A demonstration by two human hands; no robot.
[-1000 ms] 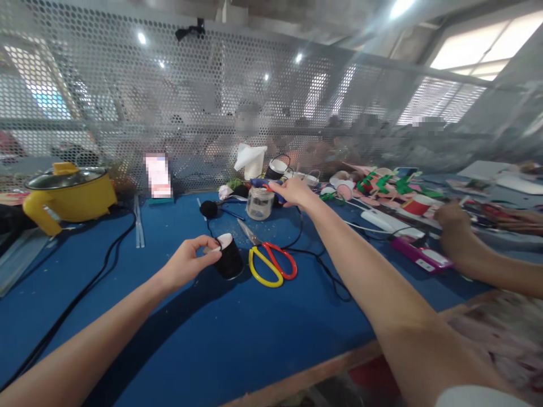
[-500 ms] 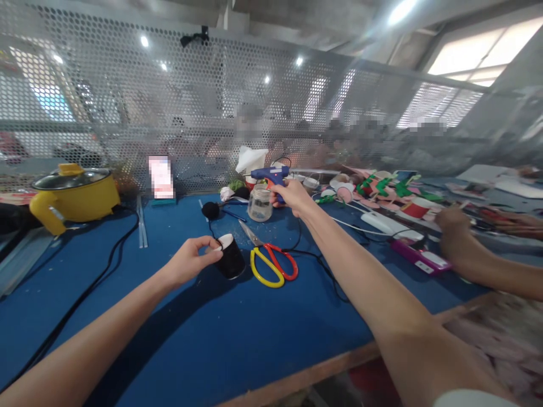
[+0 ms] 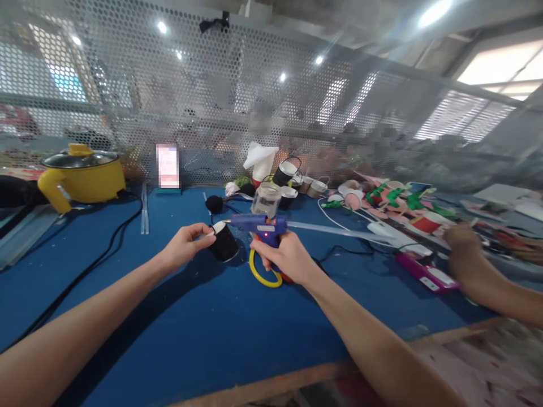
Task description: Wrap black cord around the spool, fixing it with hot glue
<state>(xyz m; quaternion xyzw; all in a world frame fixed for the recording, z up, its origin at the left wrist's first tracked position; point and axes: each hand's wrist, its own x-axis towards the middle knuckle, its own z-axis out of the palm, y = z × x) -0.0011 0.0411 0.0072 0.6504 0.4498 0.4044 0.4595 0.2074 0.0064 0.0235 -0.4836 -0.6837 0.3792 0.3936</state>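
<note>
My left hand (image 3: 189, 244) pinches the rim of a small black cup (image 3: 224, 244) with a white inside, which lies tilted over the blue table (image 3: 203, 339). In my right hand (image 3: 288, 257) is a blue glue gun (image 3: 265, 224), a clear glue stick (image 3: 335, 230) sticking out of its back. The gun's nozzle points left and is at the cup's rim. Scissors with a yellow handle (image 3: 265, 277) lie beneath the gun, partly hidden by it and my right hand. A black ball (image 3: 214, 204) sits just behind the cup.
Behind the gun stand a glass jar (image 3: 266, 198) and small buckets (image 3: 288, 171). A yellow pot (image 3: 82, 181) and a phone (image 3: 168, 167) are at the left. Right are a power strip (image 3: 399, 237), a purple box (image 3: 426, 272), craft pieces and another person's hand (image 3: 466, 249).
My right hand has brought the glue gun down and left from beside the jar to the cup's rim, now covering much of the scissors. The view has shifted slightly.
</note>
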